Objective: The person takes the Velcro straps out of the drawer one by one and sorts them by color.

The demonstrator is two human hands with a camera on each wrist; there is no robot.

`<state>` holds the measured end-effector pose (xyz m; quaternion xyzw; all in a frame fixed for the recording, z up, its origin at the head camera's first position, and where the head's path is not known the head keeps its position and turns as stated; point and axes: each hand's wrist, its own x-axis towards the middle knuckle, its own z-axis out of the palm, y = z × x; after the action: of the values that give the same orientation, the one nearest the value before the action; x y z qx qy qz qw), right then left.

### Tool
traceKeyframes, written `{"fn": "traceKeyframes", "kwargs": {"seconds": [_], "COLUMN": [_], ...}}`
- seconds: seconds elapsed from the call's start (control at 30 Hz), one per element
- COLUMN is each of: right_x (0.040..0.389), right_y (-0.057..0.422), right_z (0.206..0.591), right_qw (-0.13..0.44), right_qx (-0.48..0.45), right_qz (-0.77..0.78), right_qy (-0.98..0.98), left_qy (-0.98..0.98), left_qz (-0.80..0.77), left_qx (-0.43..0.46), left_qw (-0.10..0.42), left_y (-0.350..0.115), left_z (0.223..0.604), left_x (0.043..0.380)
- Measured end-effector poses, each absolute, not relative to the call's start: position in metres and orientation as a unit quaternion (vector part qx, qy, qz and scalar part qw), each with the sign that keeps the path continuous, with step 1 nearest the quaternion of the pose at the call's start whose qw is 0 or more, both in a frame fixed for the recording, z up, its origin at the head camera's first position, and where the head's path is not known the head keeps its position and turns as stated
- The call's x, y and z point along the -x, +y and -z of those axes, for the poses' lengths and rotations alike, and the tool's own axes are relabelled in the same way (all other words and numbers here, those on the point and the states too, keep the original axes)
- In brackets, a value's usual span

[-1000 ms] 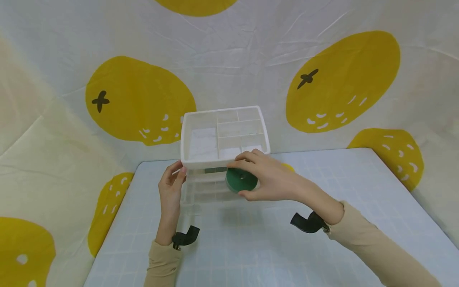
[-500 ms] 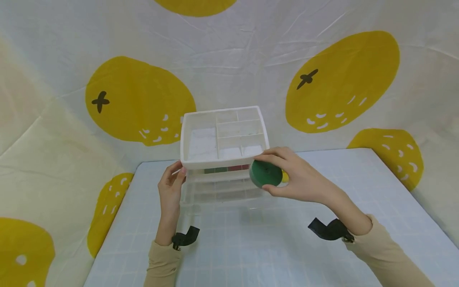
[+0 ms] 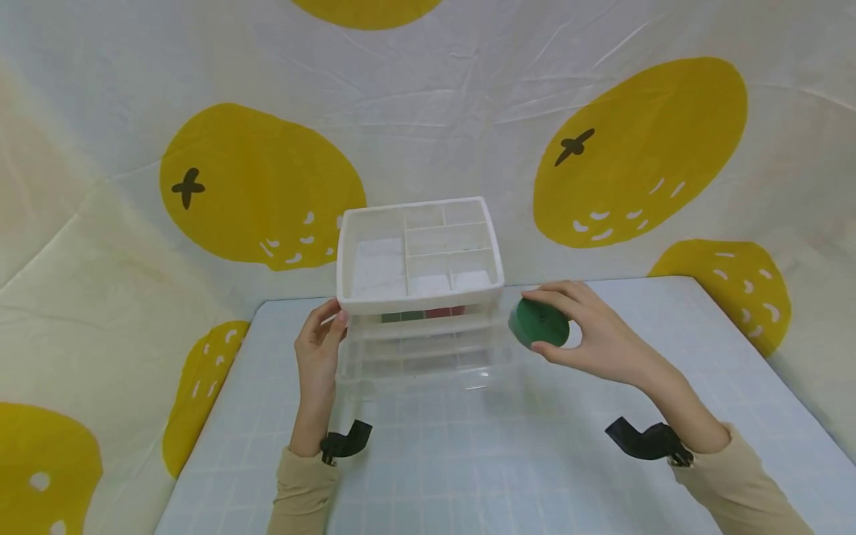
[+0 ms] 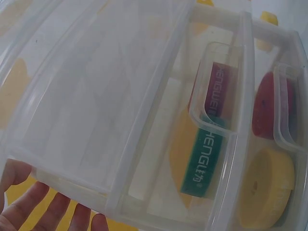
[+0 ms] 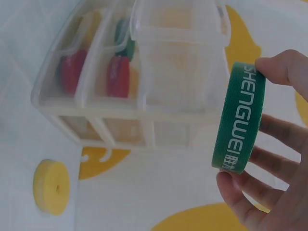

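My right hand pinches a green roll of tape between thumb and fingers, raised to the right of a white drawer organizer. Its printed SHENGWEI side shows on the green roll in the right wrist view. My left hand holds the front left corner of the organizer, thumb toward the front and fingers at the side. Through the translucent fronts, the left wrist view shows a red roll beside a green roll. One drawer lower lie another red roll and a yellow roll.
On the table at the organizer's right stands a yellow roll, hidden behind my hand in the head view. The organizer's divided top tray faces up. A patterned cloth hangs behind the pale checked table.
My right hand has carried the green roll rightward, from in front of the organizer to beyond its right side, uncovering the red roll in the drawer. The left hand keeps its place.
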<state>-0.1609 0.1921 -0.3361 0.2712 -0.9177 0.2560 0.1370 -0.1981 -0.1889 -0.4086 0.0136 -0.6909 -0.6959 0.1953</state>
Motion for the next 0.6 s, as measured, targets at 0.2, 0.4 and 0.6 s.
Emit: {"fn": "traceKeyframes", "kwargs": {"seconds": [0.2, 0.4, 0.6], "right_x": [0.164, 0.174, 0.186], "right_y": [0.205, 0.212, 0.214], "right_z": [0.354, 0.384, 0.418], "right_qw": [0.133, 0.117, 0.103], "right_qx": [-0.235, -0.2, -0.174], "right_qz": [-0.266, -0.283, -0.307], "right_qy": [-0.926, -0.931, -0.93], "left_qy": [-0.692, -0.69, -0.692], "left_qz": [0.695, 0.696, 0.694], "left_qx": [-0.014, -0.015, -0.011], "left_qw": [0.197, 0.196, 0.198], "left_y": [-0.189, -0.188, -0.188], "left_z": [0.408, 0.408, 0.408], "left_x": [0.198, 0.198, 0.198]}}
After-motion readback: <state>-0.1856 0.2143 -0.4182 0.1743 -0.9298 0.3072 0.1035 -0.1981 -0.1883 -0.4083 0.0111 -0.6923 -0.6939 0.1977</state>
